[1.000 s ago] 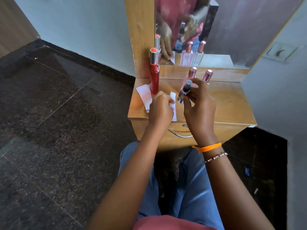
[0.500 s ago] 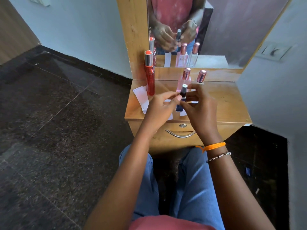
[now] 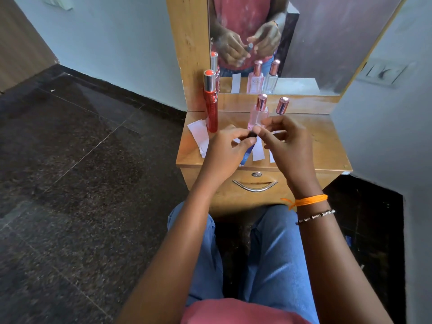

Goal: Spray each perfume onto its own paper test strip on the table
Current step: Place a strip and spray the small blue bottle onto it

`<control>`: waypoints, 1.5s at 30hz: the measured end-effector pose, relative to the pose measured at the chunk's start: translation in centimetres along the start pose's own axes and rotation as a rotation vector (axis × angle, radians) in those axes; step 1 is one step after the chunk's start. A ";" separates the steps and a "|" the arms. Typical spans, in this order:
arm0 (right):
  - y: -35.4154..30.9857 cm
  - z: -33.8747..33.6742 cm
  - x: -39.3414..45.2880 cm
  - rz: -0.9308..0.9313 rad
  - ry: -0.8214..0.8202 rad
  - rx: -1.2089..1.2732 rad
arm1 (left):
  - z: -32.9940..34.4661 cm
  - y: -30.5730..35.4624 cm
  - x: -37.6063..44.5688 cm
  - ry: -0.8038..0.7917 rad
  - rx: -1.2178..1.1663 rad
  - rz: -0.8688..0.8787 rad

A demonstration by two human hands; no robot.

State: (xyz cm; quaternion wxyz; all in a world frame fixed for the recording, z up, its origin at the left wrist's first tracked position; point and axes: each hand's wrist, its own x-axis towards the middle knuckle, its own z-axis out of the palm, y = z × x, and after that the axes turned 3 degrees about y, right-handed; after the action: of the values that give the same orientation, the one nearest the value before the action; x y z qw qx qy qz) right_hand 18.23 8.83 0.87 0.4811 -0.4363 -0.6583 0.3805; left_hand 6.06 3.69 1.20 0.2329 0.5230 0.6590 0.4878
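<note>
Gripping the small vial (image 3: 248,149) above the strips (image 3: 257,150), the left hand (image 3: 225,152) steadied its light, slick body while the right hand (image 3: 284,142) pinched the cap (image 3: 252,134), likely the best hold.

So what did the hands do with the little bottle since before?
The left hand left the paper strips and took hold of the small blue bottle; the right hand now pinches its dark cap. The red bottle and both pink-capped bottles stayed put.
</note>
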 end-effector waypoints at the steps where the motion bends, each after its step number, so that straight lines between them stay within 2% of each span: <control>1: 0.1 0.2 0.0 0.029 0.005 0.020 | 0.1 0.1 -0.1 -0.016 0.018 0.032; 3: 0.2 0.3 -0.1 0.077 -0.003 0.091 | 0.4 0.2 -0.3 -0.051 0.032 0.053; 6: 0.1 -0.4 -0.1 0.115 -0.067 0.240 | 0.8 -0.1 -0.5 -0.123 -0.043 -0.004; 13: 0.0 -1.8 0.0 0.097 -0.195 0.361 | 1.2 0.2 -1.0 -0.335 -0.571 -0.359; 19: -0.1 -2.6 0.1 0.072 -0.239 0.384 | 0.7 -0.1 -0.8 -0.566 -0.946 -0.516; 21: -0.2 -2.8 0.2 0.057 -0.249 0.357 | 0.9 -0.2 -1.0 -0.575 -1.036 -0.550; 23: -0.5 -2.9 0.4 0.043 -0.244 0.312 | 1.4 0.2 -1.2 -0.438 -0.967 -0.544; 24: -0.6 -2.9 0.4 0.049 -0.230 0.296 | 1.7 0.5 -1.2 -0.334 -0.843 -0.485; 28: -0.7 -1.7 -0.1 0.158 -0.071 0.288 | 2.7 0.8 -0.9 -0.037 -0.154 -0.071; 31: -0.7 -0.5 -0.4 0.201 0.038 0.318 | 3.1 0.5 -0.8 0.133 0.014 0.080; 33: -0.8 0.2 -0.7 0.189 0.049 0.389 | 3.1 0.4 -0.7 0.166 0.047 0.110; 38: -0.4 0.1 -0.2 0.149 -0.042 0.429 | 1.9 1.0 -0.3 -0.067 -0.231 -0.095; 41: 0.0 -0.8 0.4 0.166 -0.146 0.463 | 1.2 0.8 -0.3 -0.267 -0.522 -0.220; 43: 0.0 -1.8 1.1 0.225 -0.153 0.574 | 1.1 0.2 -0.7 -0.399 -0.747 -0.350; 45: 0.1 -3.1 1.9 0.262 -0.153 0.655 | 1.3 -0.2 -1.3 -0.437 -0.888 -0.421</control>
State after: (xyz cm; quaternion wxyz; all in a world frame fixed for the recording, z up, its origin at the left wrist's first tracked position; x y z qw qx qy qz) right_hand 20.94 10.87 2.08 0.4919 -0.3099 -0.4740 0.6614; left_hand 7.42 3.06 0.22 0.6561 0.3201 0.4162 0.5420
